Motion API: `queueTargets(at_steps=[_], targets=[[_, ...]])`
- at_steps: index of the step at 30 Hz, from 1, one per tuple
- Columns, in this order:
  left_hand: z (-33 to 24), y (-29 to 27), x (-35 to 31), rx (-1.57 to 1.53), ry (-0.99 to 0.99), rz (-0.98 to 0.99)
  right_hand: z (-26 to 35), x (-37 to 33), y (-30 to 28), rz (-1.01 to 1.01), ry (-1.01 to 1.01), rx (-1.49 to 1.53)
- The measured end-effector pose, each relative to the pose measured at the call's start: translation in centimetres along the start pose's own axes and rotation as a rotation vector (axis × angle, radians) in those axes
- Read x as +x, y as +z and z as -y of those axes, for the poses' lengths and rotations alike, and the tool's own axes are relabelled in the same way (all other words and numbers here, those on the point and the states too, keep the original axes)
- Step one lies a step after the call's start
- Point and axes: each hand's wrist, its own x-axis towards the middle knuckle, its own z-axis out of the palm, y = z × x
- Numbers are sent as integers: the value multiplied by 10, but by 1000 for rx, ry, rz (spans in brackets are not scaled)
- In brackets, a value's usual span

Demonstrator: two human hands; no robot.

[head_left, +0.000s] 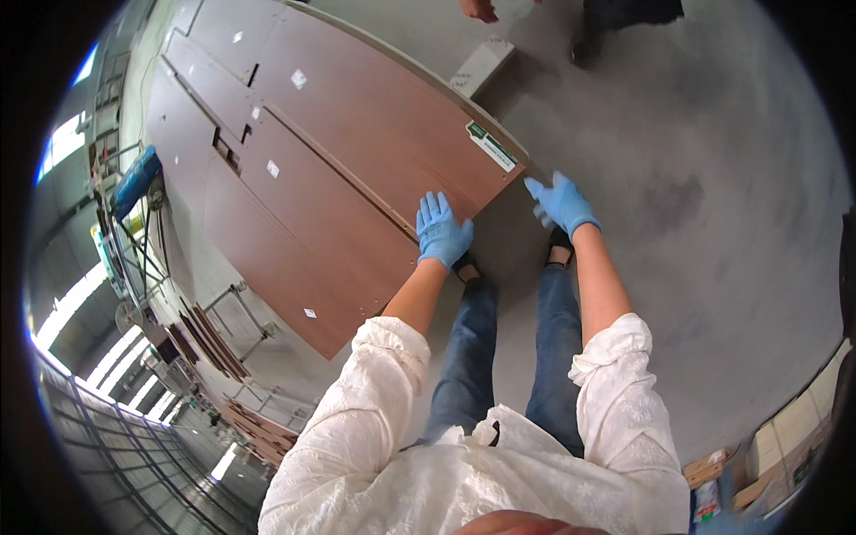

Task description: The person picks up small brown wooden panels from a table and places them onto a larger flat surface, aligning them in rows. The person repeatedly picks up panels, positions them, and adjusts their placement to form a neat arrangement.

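My left hand (442, 230), in a blue glove, lies with its fingers spread on the near edge of a reddish-brown board (401, 134). Beside it, across a narrow gap, is another brown board (312, 232). My right hand (563, 203), gloved in blue too, is off the board's right corner with nothing in it. Its fingers are apart and slightly blurred. A green and white label strip (491, 146) is stuck near that corner. Small white stickers (299, 79) dot the boards.
At the top, another person's hand (480, 10) and dark-clad leg (624, 13) show near a pale box (482, 67) on the floor. Left stand a blue cylinder (136, 182) on a metal frame and leaning brown boards (212, 343). Cardboard pieces (758, 486) lie at lower right.
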Motion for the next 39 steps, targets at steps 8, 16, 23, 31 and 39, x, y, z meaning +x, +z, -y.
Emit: queueTargets(at_steps=[8,16,23,31,39], targets=[[41,-40,-219,-245,-138,187,-40,-121,34,460,70,-538],[61,-7,-426,-467,-409,535,-173,-208,56,619,41,-1012],[41,0,-468,-964,-289,445,-220,-235,96,345,52,-937],[154,56,-562,-974,-299,161,-141,-264,195,2,78,-789],[264,126,-668,-836,-554,103,-91,-282,229,-351,-455,-1340]])
